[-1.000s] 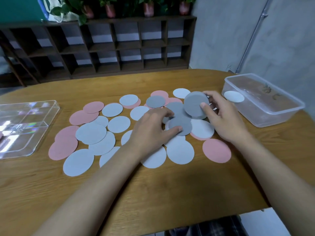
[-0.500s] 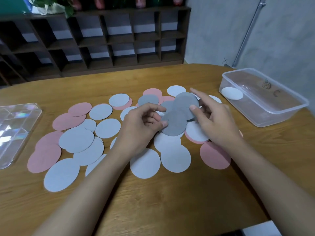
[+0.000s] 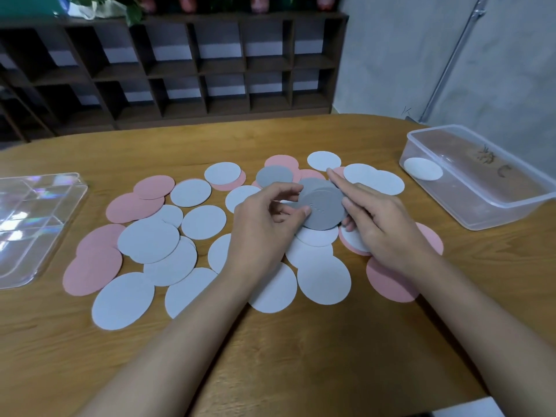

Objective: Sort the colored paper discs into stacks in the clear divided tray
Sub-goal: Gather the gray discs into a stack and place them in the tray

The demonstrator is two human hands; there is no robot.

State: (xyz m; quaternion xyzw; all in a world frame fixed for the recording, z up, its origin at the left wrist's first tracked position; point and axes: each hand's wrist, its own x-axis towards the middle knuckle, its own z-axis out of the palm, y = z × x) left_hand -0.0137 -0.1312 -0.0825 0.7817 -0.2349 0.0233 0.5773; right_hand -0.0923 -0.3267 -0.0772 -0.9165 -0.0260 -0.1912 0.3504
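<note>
Wooden counter (image 3: 301, 356), far edge rounded. Behind it dark cubby shelf (image 3: 180, 70), at right grey wall (image 3: 406, 55) with pipe (image 3: 451, 55). Paper discs (image 3: 149, 240), pink, pale and grey, spread over counter middle. There left hand (image 3: 261, 230) and right hand (image 3: 382, 224) pinch grey disc stack (image 3: 323, 209) by opposite rims. Clear divided tray (image 3: 36, 224) at left edge. Faint marks on top disc, unreadable.

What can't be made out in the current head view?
- Grey stack: the disc count. The left hand and right hand grip it and cover its edge.
- Clear divided tray: cut off by the left edge, and glare hides its contents.
- Clear tub: dark marks inside, too small to identify.
- Shelf: the pots on top are cut off by the top edge.
</note>
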